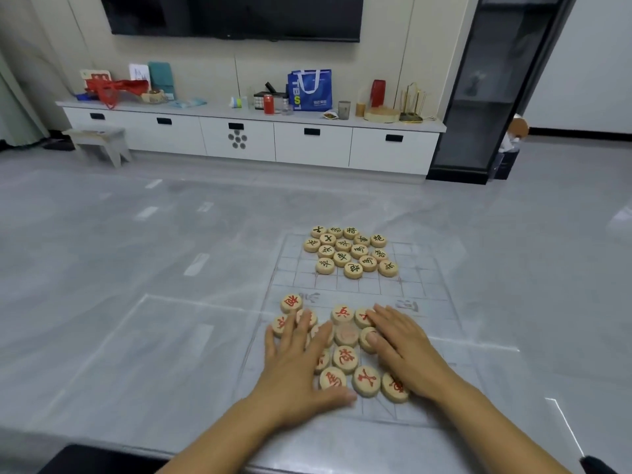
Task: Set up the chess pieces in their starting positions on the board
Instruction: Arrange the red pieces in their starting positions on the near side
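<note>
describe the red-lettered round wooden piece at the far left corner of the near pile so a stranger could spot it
On the grey table, a clear gridded board holds two heaps of round wooden discs; take the near red-lettered heap. The red-lettered wooden piece sits at its far left corner, beyond the fingertips of the left hand. Unlike its neighbours, no finger covers it.

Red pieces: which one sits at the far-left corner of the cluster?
The red piece just beyond the left hand, uncovered and at the left edge of the board; the other red ones lie nearer or further right.
</note>
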Motion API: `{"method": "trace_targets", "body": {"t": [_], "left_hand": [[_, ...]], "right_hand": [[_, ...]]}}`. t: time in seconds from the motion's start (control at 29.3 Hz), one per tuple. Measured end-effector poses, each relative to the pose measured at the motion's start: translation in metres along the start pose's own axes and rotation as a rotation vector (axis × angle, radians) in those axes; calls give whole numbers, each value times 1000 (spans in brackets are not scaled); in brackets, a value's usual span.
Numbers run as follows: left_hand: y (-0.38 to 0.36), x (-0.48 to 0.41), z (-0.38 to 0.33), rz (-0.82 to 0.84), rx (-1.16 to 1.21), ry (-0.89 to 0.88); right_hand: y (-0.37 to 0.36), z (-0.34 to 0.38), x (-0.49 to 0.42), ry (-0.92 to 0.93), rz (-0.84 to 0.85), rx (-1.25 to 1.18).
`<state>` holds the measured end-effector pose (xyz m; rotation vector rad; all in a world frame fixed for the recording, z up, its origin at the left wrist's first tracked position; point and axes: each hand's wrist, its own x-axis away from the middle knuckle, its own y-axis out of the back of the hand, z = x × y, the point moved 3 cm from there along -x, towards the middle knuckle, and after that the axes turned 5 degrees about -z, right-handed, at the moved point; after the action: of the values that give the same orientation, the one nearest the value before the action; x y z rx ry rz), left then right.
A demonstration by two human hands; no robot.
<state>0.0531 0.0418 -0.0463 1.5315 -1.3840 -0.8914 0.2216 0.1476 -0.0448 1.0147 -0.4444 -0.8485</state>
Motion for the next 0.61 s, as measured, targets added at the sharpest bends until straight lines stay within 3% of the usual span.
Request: {"method": "trace_targets", "body": {"t": [0.14, 0.34, 0.48, 0.61], "left_hand": [[-5, -20, -15, -33, 8, -8], [13, -14, 34, -74, -6, 61], [14, -20, 29, -51, -74, 43], [7, -46, 2, -57, -72, 90]], "right_hand": [[13, 3, 21, -127, -132, -75], [0, 16, 64, -155, 46, 128], [-2, 11, 46, -142, -1, 283], [10, -14, 6, -121, -18, 237]]}}
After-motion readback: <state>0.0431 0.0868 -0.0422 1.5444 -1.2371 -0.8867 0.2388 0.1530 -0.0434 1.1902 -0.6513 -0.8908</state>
